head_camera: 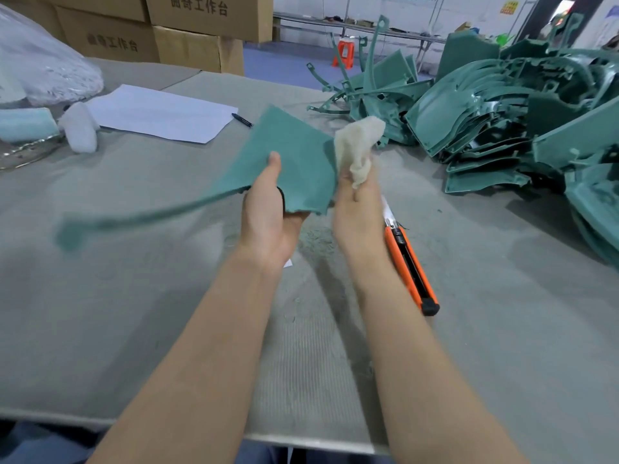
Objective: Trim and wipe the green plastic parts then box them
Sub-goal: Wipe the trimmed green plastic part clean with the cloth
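Left hand (268,209) grips green part (301,155), right hand (356,205) clutches cloth (358,142), centre frame; knife (408,266) blade beside right wrist could cut.

The green part (294,155) is plastic with a matt, slightly grainy face. The rag (358,145) is cream cloth, soft and fuzzy. The piled parts (502,105) are the same green plastic, glossy on their inner faces. The table (134,313) wears grey matt cloth, finely ribbed, with a bare metal front edge. The knife (412,269) has a smooth orange plastic body. The sheet (160,113) is white paper; the boxes (201,15) are brown cardboard.
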Action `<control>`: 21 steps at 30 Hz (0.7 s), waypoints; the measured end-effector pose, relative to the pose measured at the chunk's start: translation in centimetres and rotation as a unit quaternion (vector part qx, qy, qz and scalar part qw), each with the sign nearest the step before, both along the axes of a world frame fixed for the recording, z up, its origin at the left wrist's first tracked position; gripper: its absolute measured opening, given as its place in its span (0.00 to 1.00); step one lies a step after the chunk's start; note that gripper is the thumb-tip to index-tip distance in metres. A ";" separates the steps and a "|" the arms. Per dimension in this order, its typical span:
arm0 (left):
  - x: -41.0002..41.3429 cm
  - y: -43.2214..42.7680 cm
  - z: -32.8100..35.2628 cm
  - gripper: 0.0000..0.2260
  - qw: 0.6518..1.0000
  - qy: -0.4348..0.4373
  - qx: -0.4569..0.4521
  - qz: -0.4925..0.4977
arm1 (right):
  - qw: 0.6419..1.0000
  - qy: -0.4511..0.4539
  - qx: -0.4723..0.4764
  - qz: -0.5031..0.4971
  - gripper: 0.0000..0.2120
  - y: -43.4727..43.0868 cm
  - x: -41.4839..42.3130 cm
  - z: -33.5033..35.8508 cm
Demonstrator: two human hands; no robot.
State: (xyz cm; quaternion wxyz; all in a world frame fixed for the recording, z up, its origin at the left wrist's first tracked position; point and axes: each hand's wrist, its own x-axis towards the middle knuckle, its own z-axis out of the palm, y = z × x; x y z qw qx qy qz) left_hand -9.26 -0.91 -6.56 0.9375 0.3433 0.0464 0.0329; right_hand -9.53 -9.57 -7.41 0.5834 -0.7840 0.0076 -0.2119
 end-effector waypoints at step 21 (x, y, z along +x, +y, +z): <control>0.0 2.2 0.5 0.12 0.993 -0.042 -0.112 0.024 | 0.985 -0.046 0.144 0.084 0.12 -1.3 -1.5 2.9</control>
